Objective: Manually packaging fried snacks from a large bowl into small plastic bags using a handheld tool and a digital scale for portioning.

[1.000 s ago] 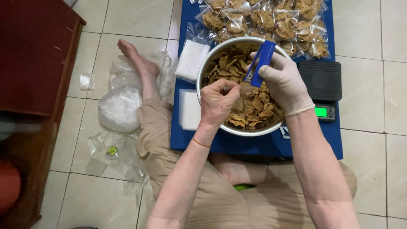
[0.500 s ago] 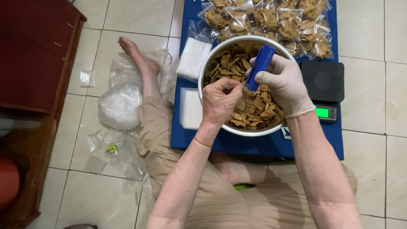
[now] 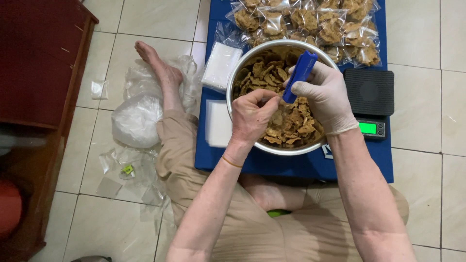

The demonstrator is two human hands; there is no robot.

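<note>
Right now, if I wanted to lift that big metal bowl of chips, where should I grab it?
Probably grip the metal bowl by its thin rim with two hands, from the left and right sides. It is round, wide, and full of chips, so one-sided lifting could tip it.

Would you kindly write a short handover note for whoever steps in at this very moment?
Left hand: bare, fingers pinched over the round steel bowl of brown fried chips.
Right hand: white glove, gripping a blue rectangular scoop-like tool above the chips.
Done: clear sealed bags of chips lie beyond the bowl on the blue mat.
Left: bowl is far from empty. Black scale on, nothing on it; flat empty clear bags lie left of the bowl.
</note>
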